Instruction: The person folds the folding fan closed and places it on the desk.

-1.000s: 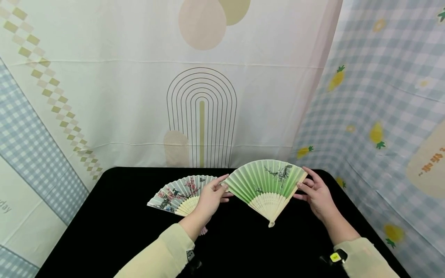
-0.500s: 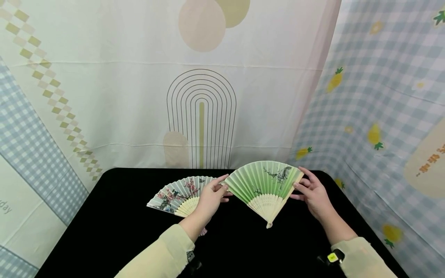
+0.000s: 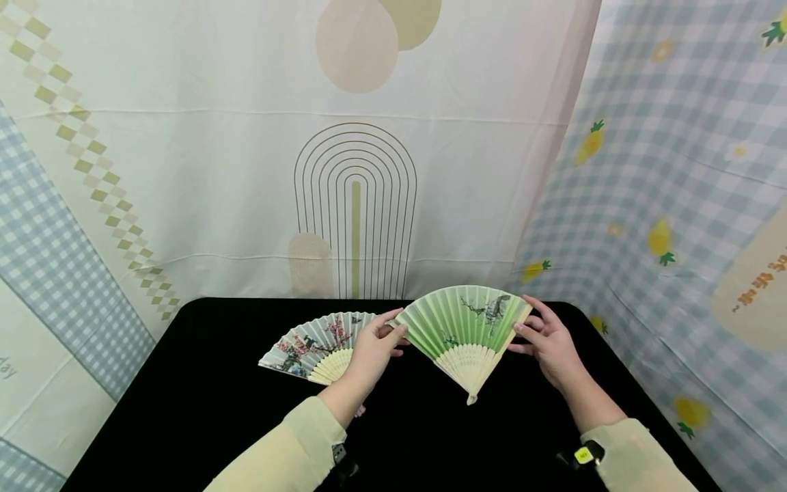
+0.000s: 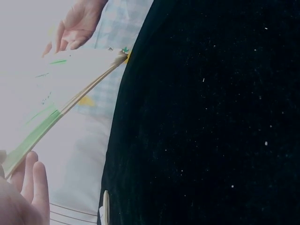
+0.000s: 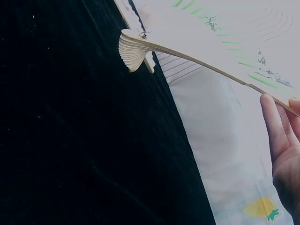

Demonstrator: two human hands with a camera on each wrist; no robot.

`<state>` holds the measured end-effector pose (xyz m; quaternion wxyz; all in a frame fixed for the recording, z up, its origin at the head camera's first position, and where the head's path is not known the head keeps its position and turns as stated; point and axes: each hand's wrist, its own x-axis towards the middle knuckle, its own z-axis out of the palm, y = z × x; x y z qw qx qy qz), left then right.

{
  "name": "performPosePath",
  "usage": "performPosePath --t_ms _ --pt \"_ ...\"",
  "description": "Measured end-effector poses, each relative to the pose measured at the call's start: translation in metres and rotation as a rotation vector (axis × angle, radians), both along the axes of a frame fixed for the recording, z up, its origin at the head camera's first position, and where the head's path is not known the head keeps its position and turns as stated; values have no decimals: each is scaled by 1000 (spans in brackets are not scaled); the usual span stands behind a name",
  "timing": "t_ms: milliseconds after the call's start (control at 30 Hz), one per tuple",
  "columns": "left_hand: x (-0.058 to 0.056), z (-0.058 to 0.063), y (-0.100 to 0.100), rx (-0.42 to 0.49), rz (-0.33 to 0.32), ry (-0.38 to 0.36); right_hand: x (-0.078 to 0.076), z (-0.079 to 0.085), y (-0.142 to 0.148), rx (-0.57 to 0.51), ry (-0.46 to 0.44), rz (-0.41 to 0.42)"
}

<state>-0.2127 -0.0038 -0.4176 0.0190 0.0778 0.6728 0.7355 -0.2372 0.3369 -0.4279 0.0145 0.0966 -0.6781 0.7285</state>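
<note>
A green folding fan (image 3: 458, 321) with a dark branch print is spread wide between both hands, its pale ribs meeting at a pivot that points down toward me. My left hand (image 3: 371, 352) pinches its left outer edge between thumb and fingers. At the opposite edge, my right hand (image 3: 549, 345) pinches the guard stick the same way. In the right wrist view the stacked rib ends (image 5: 133, 50) stand out above the black cloth. A second folding fan (image 3: 316, 342), pale with pink blossoms and birds, lies spread on the table, partly hidden behind my left hand and forearm.
A black cloth covers the table (image 3: 215, 424). Behind it hangs a white curtain (image 3: 233, 171) with arch and circle prints. To the right is a blue checked curtain (image 3: 695, 191) with pineapples. A small pink tassel (image 3: 360, 411) shows beside the left forearm.
The right hand has moved slightly left, carrying its side of the green fan inward, so the fan is a little narrower. The left hand and the blossom fan have barely moved.
</note>
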Motion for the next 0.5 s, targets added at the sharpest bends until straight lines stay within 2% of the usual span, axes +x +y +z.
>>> performPosePath --t_ms 500 --pt "-1 0 3 -8 45 31 1 3 -7 1 22 17"
